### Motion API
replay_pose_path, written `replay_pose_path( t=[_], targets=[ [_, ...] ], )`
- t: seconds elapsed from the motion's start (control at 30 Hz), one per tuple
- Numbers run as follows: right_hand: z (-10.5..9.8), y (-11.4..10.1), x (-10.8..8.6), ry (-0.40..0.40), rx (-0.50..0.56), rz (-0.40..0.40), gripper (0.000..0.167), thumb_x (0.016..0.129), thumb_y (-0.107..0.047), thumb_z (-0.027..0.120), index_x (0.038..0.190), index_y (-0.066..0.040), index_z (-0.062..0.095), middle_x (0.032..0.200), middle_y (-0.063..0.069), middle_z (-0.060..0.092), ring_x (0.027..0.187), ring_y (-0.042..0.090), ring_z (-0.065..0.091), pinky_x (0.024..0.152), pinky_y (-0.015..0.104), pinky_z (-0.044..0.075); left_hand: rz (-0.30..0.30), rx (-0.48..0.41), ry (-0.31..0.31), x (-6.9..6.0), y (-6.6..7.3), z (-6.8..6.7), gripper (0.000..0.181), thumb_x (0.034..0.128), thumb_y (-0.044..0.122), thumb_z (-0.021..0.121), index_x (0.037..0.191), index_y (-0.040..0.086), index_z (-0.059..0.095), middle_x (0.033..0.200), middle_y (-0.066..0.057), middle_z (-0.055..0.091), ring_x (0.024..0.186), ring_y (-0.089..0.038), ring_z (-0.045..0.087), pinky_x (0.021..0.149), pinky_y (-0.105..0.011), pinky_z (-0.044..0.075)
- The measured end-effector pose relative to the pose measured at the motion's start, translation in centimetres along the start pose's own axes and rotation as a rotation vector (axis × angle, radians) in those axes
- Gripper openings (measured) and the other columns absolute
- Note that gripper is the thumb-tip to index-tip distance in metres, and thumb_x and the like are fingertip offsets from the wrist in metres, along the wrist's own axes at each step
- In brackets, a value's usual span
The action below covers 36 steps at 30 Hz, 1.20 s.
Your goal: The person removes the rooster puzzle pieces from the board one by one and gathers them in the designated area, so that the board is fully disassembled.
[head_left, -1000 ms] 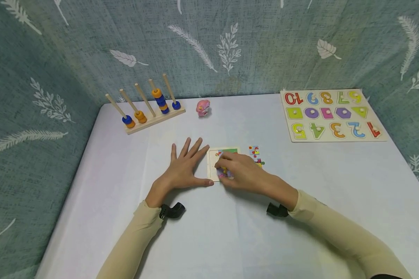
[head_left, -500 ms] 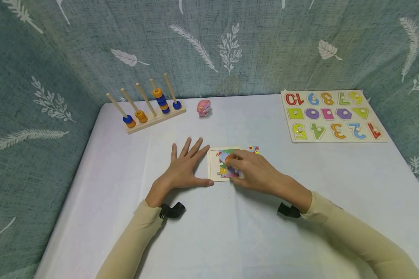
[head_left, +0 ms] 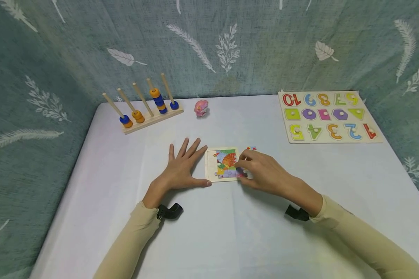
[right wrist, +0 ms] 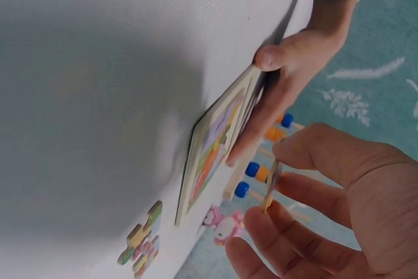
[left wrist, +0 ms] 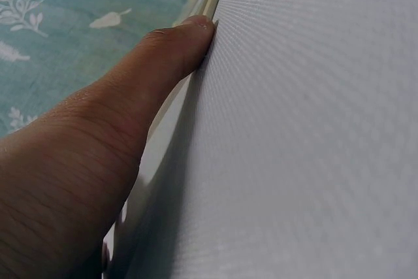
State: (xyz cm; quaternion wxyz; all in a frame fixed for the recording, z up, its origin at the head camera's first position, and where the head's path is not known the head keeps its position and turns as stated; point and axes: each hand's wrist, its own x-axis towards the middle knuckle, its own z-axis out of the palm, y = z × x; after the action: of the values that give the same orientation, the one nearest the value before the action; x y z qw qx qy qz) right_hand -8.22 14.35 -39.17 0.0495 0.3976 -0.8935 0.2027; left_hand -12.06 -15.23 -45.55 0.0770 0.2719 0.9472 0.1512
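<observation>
Head view: right hand (head_left: 267, 172) hides most of the loose pieces (head_left: 251, 148) from me. Held piece (right wrist: 272, 186) edge-on in right-wrist view, can't read its print. Pink toy (head_left: 201, 108) too small to identify. Both sleeves (head_left: 128, 240) cut off below.

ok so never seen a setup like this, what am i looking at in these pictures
There's no robot, just a person working bare-handed. The wide picture comes from a head camera; the two tilted ones come from wrist cameras, one per arm. The left hand lies spread, its thumb at a corner of the puzzle board. The right hand pinches a puzzle piece, and loose pieces lie nearby. Farther back on the white table are a bead counter, a pink toy and a number board.
</observation>
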Motion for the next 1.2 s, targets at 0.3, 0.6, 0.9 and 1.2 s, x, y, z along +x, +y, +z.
replay_pose_path(
  t=[0.3,0.6,0.9,1.2],
  targets=[
    [-0.2,0.7,-1.9,-0.016,-0.014,0.034,0.022,0.078,-0.011,0.082,0.098,-0.006,0.076,0.098,0.004,0.062,0.082,0.016,0.056,0.068,0.030,0.049,0.005,-0.010,0.001,0.0,0.0,0.4,0.116,0.0702,0.078,0.070,0.161,0.024,0.022,0.168,-0.003,0.004,0.152,-0.034,-0.009,0.108,-0.069,-0.014],
    [-0.2,1.3,-3.0,0.005,0.001,0.065,0.022,0.077,-0.009,0.083,0.098,-0.004,0.077,0.096,0.004,0.063,0.082,0.015,0.057,0.068,0.030,0.051,-0.004,-0.001,-0.002,-0.2,-0.2,0.2,0.116,0.0710,0.077,0.070,0.162,0.024,0.021,0.168,-0.002,0.003,0.152,-0.033,-0.010,0.109,-0.069,-0.013],
    [0.0,1.7,-3.7,0.000,-0.005,0.101,0.025,0.076,-0.007,0.084,0.099,-0.003,0.077,0.099,0.006,0.065,0.079,0.016,0.060,0.065,0.030,0.050,0.003,-0.006,0.008,-0.3,-0.4,0.3,0.116,0.0709,0.077,0.070,0.162,0.023,0.021,0.168,-0.002,0.003,0.152,-0.033,-0.009,0.109,-0.069,-0.013],
    [0.7,2.0,-4.3,-0.035,-0.003,0.140,0.023,0.076,-0.005,0.083,0.098,-0.004,0.077,0.097,0.005,0.064,0.077,0.015,0.057,0.064,0.030,0.049,0.000,0.000,0.004,-0.1,-0.2,0.2,0.117,0.0705,0.078,0.070,0.162,0.024,0.021,0.168,-0.001,0.002,0.152,-0.033,-0.010,0.109,-0.068,-0.014]
  ],
)
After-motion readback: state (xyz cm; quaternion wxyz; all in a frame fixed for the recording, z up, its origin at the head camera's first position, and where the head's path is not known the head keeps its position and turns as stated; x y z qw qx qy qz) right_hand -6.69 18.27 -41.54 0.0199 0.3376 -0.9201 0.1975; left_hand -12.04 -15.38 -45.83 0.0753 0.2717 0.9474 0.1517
